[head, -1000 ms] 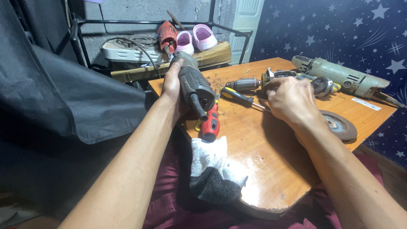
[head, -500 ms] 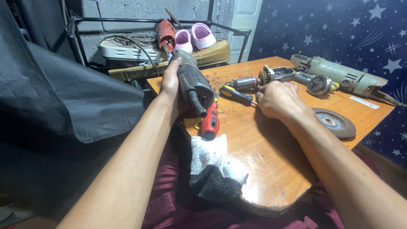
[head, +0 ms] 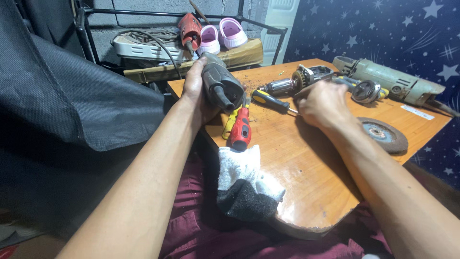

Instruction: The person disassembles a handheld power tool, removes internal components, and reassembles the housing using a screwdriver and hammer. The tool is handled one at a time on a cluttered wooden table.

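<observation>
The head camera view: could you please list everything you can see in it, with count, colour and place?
grey tool housing: 1, dark grey, held at the table's left edge
motor armature: 1, metal and copper, mid table
black-and-yellow screwdriver: 1, beside the right hand
red screwdriver: 1, red and black, near edge
angle grinder: 1, pale green, far right
grinding disc: 1, grey-brown, right side
glove: 1, white and grey, over the near edge
table: 1, orange-brown wood
clogs: 2, pink, on the rack behind
left hand: gripping the housing
right hand: on the table by the armature
</observation>
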